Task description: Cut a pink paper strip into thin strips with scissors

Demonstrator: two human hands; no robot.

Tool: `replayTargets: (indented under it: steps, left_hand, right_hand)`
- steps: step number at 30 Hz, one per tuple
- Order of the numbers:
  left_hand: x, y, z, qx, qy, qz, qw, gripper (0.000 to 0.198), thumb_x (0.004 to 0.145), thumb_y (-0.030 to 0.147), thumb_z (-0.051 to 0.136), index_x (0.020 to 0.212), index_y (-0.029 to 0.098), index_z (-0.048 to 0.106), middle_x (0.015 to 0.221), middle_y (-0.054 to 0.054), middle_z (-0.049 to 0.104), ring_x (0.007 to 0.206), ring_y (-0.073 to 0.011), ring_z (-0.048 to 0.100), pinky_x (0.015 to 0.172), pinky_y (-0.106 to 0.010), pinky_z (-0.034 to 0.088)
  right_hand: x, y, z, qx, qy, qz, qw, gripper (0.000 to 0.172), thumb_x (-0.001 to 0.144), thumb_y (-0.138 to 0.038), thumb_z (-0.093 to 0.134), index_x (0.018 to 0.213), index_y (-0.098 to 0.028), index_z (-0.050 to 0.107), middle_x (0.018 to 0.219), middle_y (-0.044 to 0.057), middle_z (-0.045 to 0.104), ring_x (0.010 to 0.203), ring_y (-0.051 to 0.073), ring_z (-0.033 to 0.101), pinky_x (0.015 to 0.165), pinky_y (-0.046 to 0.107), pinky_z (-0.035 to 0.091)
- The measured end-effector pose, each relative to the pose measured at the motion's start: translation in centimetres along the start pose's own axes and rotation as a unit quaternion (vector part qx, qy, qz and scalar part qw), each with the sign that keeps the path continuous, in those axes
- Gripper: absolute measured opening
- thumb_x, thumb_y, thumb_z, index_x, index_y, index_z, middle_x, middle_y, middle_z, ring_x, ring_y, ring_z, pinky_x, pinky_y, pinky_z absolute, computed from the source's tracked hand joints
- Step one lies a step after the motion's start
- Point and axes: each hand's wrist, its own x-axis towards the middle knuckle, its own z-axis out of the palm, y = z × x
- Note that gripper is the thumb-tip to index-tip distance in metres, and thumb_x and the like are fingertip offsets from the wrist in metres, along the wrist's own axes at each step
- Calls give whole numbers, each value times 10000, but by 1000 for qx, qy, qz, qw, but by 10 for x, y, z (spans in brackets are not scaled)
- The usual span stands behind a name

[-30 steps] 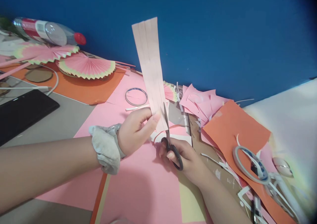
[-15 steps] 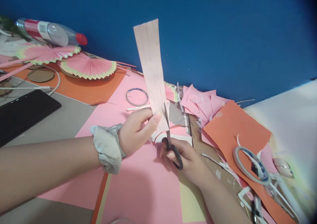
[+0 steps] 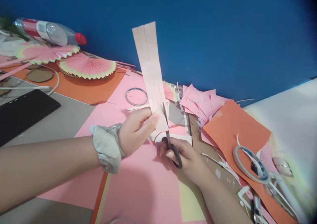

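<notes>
My left hand pinches a long pale pink paper strip near its lower end, thumb on the front. The strip stands up, tilted a little to the left, with lengthwise lines along it. In my right hand is a pair of black-handled scissors, fingers through the loops. Their blades point up along the strip's lower right edge and overlap it there. Below both hands lies a large pink paper sheet.
Pleated pink paper fans and a plastic bottle lie at back left. A dark phone-like slab is at left. Tape rolls, pink scraps and orange paper surround the hands. A blue wall rises behind.
The top of the paper strip has shifted slightly left and down. Both hands stay nearly in place, with the scissors still at the strip's lower right edge.
</notes>
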Motion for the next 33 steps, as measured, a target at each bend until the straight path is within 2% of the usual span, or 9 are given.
replayTargets:
  steps: [15, 22, 33]
  left_hand:
    - [0, -1, 1, -1, 1, -1, 1000, 364, 944, 292, 350, 598, 178, 365, 536, 34, 382, 513, -88, 381, 502, -223, 341]
    - [0, -3, 1, -20, -4, -2, 1000, 362, 948, 312, 344, 611, 179, 350, 562, 39, 343, 516, -85, 337, 506, -235, 317]
    - [-1, -2, 1, -31, -5, -25, 999, 362, 946, 318, 322, 614, 183, 370, 564, 19, 381, 563, -113, 390, 569, -256, 370]
  right_hand:
    - [0, 0, -1, 6, -6, 5, 1000, 423, 850, -573, 501, 717, -171, 517, 572, -9, 538, 549, 131, 431, 551, 249, 328]
    - [0, 1, 0, 11, 1, 13, 1000, 433, 846, -580, 505, 717, -166, 526, 566, -12, 541, 544, 125, 441, 553, 246, 339]
    - [0, 2, 0, 16, 1, 15, 1000, 451, 835, -601, 501, 719, -166, 531, 558, -14, 532, 526, 126, 437, 540, 250, 327]
